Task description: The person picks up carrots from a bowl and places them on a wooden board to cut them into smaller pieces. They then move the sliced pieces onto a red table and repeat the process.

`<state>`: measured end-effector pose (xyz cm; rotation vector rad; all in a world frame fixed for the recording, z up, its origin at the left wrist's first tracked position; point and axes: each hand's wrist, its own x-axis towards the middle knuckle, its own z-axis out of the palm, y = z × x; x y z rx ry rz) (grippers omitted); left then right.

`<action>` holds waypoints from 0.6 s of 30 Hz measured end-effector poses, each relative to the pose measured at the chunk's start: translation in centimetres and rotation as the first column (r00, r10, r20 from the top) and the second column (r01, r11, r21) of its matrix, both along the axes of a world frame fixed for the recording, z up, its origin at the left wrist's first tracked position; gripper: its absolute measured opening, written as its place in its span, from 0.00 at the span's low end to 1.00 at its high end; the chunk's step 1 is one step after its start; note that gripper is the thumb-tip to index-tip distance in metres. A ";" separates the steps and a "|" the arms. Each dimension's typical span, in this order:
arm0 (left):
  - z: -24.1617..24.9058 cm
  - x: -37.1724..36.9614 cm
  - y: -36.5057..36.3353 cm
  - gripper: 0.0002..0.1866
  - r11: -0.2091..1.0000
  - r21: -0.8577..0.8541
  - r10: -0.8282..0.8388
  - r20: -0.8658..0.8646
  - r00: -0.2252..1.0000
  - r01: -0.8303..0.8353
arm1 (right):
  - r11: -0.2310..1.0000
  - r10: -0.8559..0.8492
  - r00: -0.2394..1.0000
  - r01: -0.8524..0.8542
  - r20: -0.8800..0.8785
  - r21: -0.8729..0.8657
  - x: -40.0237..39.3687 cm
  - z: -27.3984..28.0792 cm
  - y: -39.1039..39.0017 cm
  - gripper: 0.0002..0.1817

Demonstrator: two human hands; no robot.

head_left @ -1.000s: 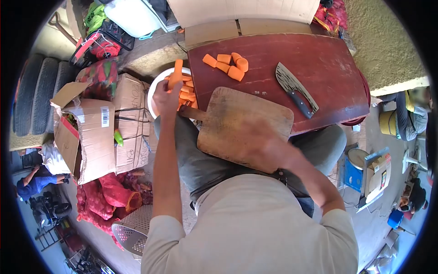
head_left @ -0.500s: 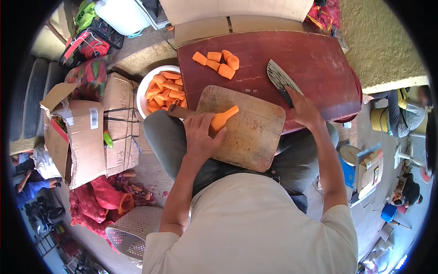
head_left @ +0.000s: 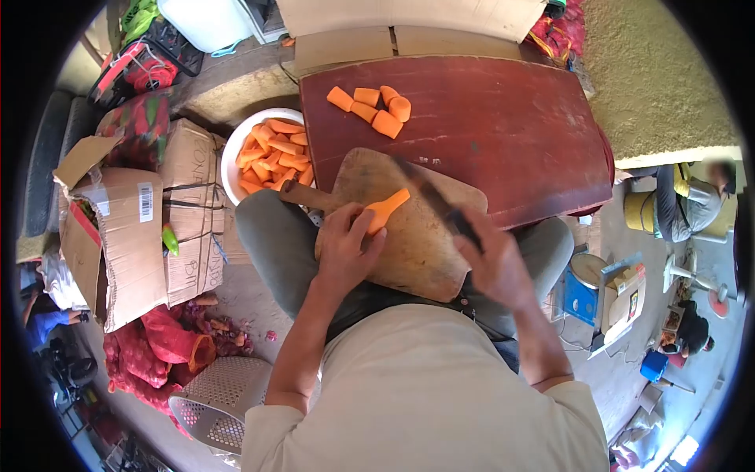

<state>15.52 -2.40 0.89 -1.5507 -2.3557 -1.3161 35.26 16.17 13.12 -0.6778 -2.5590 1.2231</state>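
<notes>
My left hand is closed around a peeled carrot, whose narrow end points up and right over the wooden cutting board. The board rests on my lap against the table, its handle toward the left. In my right hand is a knife, gripped by its black handle. The blade is smeared by motion and lies above the board, to the right of the carrot and apart from it. Several carrot chunks sit on the red table.
A white basin full of cut carrots stands left of the table. Further left are cardboard boxes, red mesh sacks and a perforated plastic basket. Other people, one a seated person, are at the far right and left.
My right hand has lifted the knife off the table and brought it left and down over the board. The left hand still holds the carrot in nearly the same place.
</notes>
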 end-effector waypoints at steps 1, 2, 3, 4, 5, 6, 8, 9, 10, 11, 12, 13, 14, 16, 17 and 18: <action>0.1 -0.1 0.1 0.23 1.000 0.008 0.001 -0.018 1.000 -0.001 | 0.997 0.024 0.999 -0.022 0.029 -0.072 -0.1 -0.3 -1.1 0.27; 0.2 -0.2 0.1 0.22 1.000 0.014 0.007 -0.038 0.999 -0.006 | 0.985 0.046 0.996 -0.033 0.073 -0.169 -0.4 -0.1 -1.9 0.27; 0.0 -0.2 0.1 0.22 1.000 0.014 0.004 -0.059 0.998 -0.003 | 0.987 0.056 0.997 -0.046 0.059 -0.152 -0.6 -0.3 -2.7 0.27; -0.2 -0.3 0.0 0.22 1.000 0.013 0.002 -0.080 0.997 -0.001 | 0.989 0.067 0.997 -0.061 0.043 -0.135 -0.8 -0.7 -3.3 0.27; -0.4 -0.4 -0.1 0.22 1.000 0.013 0.001 -0.101 0.995 0.001 | 0.987 0.076 0.996 -0.068 0.051 -0.143 -0.9 -1.0 -3.5 0.27; -0.3 -0.4 -0.1 0.22 1.000 -0.006 0.000 -0.114 0.993 0.000 | 0.986 0.085 0.995 -0.075 0.060 -0.150 -0.9 -1.2 -3.7 0.27; 0.1 -0.3 0.0 0.22 0.999 -0.039 0.000 -0.134 0.991 -0.006 | 0.986 0.104 0.992 -0.093 0.076 -0.137 -1.0 -1.4 -3.9 0.28; 0.2 -0.3 0.0 0.22 0.999 -0.046 -0.008 -0.131 0.991 0.002 | 0.987 0.115 0.990 -0.105 0.084 -0.119 -1.0 -1.4 -3.9 0.29; 0.3 -0.4 0.0 0.22 0.998 -0.055 -0.018 -0.128 0.992 0.011 | 0.988 0.126 0.988 -0.116 0.090 -0.104 -1.0 -1.4 -4.0 0.30; 0.4 -0.4 0.0 0.22 0.998 -0.065 -0.029 -0.126 0.992 0.021 | 0.986 0.151 0.979 -0.139 0.139 -0.089 -1.2 -1.2 -4.1 0.30; 0.3 -0.4 0.0 0.22 0.998 -0.057 -0.033 -0.127 0.991 0.026 | 0.984 0.173 0.967 -0.162 0.186 -0.076 -1.5 -0.8 -4.2 0.31; 0.2 -0.4 0.1 0.22 0.998 -0.049 -0.042 -0.122 0.992 0.036 | 0.982 0.190 0.952 -0.180 0.240 -0.066 -1.8 -0.6 -4.3 0.31; 0.1 -0.3 0.2 0.23 0.998 -0.041 -0.050 -0.122 0.991 0.046 | 0.981 0.194 0.953 -0.188 0.232 -0.048 -1.9 -0.8 -4.4 0.31; 0.3 -0.3 0.2 0.23 0.998 -0.032 -0.062 -0.120 0.991 0.059 | 0.978 0.204 0.955 -0.207 0.214 -0.011 -2.1 -1.2 -4.5 0.31; 0.3 -0.4 0.2 0.23 0.998 -0.027 -0.066 -0.120 0.991 0.063 | 0.979 0.202 0.952 -0.206 0.230 -0.009 -2.5 -1.1 -4.5 0.30; 0.3 -0.5 0.2 0.24 0.997 -0.025 -0.072 -0.102 0.992 0.070 | 0.979 0.201 0.948 -0.205 0.248 -0.009 -2.8 -0.9 -4.5 0.30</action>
